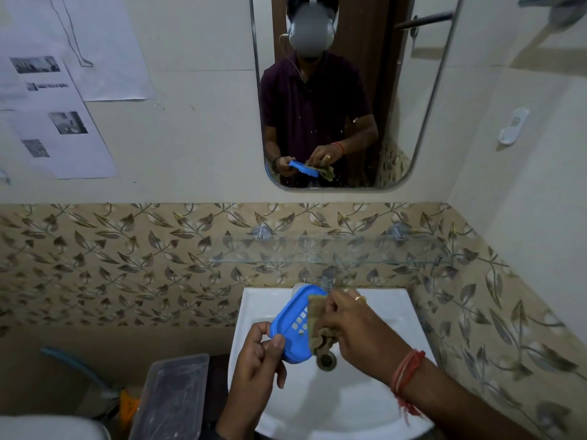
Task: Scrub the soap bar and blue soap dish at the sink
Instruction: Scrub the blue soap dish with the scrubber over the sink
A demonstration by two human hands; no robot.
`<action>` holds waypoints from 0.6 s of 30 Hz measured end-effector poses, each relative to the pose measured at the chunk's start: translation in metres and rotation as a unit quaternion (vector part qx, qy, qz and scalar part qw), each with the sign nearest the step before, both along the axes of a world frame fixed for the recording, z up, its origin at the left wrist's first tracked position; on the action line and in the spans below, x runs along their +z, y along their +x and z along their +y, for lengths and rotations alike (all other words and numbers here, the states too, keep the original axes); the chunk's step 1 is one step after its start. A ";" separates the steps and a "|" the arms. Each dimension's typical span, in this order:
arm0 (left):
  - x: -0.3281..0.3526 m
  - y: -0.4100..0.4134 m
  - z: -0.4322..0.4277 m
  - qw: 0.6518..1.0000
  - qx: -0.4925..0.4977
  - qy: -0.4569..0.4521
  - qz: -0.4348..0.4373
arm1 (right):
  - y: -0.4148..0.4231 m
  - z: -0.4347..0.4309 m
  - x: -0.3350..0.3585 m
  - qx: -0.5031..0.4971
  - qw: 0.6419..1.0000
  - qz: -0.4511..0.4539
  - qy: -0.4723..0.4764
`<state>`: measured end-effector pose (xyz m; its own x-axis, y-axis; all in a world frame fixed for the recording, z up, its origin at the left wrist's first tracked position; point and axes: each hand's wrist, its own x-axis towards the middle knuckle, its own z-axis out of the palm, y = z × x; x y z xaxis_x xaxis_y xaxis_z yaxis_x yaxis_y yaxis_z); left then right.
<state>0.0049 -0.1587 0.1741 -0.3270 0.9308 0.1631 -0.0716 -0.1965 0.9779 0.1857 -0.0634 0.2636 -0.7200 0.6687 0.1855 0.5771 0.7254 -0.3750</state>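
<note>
Your left hand (254,360) is pinching the near-left rim of the blue soap dish (293,325) between thumb and curled fingers, holding it tilted just above the sink drain (326,360). Your right hand (352,328) is gripping a brown scrub cloth (317,312) with bunched fingers, pressing it against the dish's right side, also above the drain.

I face a mirror (397,90) above a glass shelf (333,252), with papers (63,122) and a clear plastic box (173,398) to my left.
</note>
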 end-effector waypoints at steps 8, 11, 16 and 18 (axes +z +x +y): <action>0.008 0.004 0.005 0.999 -0.031 0.014 0.001 | -0.024 -0.004 -0.003 -0.139 0.981 0.133 0.018; 0.008 0.002 0.005 1.000 -0.024 0.015 0.011 | -0.033 -0.014 -0.001 -0.087 0.981 0.167 -0.055; 0.005 -0.006 0.005 1.000 -0.001 0.016 0.001 | -0.028 -0.033 -0.007 0.037 0.988 0.120 -0.093; 0.001 -0.007 0.004 1.000 0.016 0.014 0.002 | -0.023 -0.026 -0.007 0.049 0.995 0.064 -0.066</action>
